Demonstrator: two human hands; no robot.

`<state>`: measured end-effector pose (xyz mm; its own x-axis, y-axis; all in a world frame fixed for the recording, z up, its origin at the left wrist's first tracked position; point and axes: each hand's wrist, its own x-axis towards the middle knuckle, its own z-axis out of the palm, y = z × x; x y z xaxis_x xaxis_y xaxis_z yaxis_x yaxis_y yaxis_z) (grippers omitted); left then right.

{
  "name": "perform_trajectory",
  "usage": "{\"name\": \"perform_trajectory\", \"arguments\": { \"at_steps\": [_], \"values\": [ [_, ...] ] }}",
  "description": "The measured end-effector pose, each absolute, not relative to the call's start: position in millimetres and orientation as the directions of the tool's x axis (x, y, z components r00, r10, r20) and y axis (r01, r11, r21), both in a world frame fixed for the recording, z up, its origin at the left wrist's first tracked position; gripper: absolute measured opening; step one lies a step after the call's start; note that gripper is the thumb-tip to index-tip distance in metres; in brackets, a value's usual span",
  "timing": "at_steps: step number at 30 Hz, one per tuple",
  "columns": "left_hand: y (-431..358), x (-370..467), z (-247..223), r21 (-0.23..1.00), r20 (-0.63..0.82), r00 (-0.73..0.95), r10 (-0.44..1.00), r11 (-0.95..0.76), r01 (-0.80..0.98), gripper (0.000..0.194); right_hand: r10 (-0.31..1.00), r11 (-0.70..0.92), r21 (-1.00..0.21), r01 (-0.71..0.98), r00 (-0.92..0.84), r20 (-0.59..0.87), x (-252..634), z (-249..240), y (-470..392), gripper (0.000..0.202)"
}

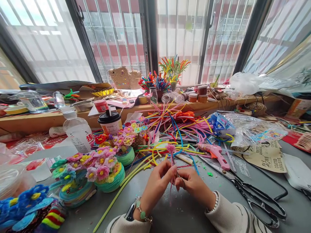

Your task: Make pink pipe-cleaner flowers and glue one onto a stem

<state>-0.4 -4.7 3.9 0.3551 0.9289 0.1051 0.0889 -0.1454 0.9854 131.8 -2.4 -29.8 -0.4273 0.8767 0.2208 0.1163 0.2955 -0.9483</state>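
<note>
Close together over the grey table, both hands meet around a pink fuzzy pipe-cleaner flower. Its head points up and away, and its thin stem runs down between the fingers. My left hand is closed, pinching the stem. Fingers of my right hand are curled round a thin dark metal tool beside the stem; its kind is mostly hidden. Just beyond the hands lie loose yellow and blue pipe cleaners and a pink glue gun. Large black-handled scissors lie open at the right.
Several pots of pipe-cleaner flowers stand at the left, near a plastic bottle and a lidded cup. A heap of pink pipe cleaners fills the back. Sandpaper and plastic wrapping lie at the right. Jars crowd the wooden ledge.
</note>
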Motion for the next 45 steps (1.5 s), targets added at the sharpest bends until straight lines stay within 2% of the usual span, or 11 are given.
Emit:
{"name": "perform_trajectory", "arguments": {
  "at_steps": [5, 8, 12, 15, 23, 31, 45],
  "values": [
    [-4, -1, 4, 0.984, 0.137, 0.307, 0.942, -0.165, 0.069, 0.026, 0.869, 0.323, -0.923, 0.207, -0.451, 0.203, 130, -28, -4, 0.059],
    [-4, -1, 3, 0.985, 0.138, 0.307, 0.942, -0.162, 0.054, 0.026, 0.846, 0.330, -0.930, 0.164, -0.489, 0.214, 128, -31, -7, 0.062],
    [-4, -2, 1, 0.992, 0.103, 0.322, 0.941, -0.121, 0.034, 0.026, 0.825, 0.245, -0.967, 0.065, -0.537, 0.173, 124, -36, -10, 0.064],
    [-4, -1, 2, 0.993, 0.100, 0.304, 0.947, -0.114, 0.027, 0.028, 0.825, 0.226, -0.973, 0.050, -0.541, 0.164, 123, -35, -12, 0.064],
    [-4, -1, 2, 0.989, 0.120, 0.282, 0.952, -0.140, 0.052, 0.029, 0.846, 0.353, -0.920, 0.172, -0.479, 0.235, 123, -30, -13, 0.063],
    [-5, 0, 3, 0.985, 0.129, 0.299, 0.946, -0.156, 0.070, 0.028, 0.888, 0.324, -0.926, 0.196, -0.402, 0.225, 123, -32, -11, 0.059],
    [0, -2, -2, 0.989, 0.119, 0.150, 0.982, -0.131, 0.074, 0.026, 0.914, 0.324, -0.869, 0.373, -0.361, 0.186, 127, -31, -6, 0.057]
  ]
}}
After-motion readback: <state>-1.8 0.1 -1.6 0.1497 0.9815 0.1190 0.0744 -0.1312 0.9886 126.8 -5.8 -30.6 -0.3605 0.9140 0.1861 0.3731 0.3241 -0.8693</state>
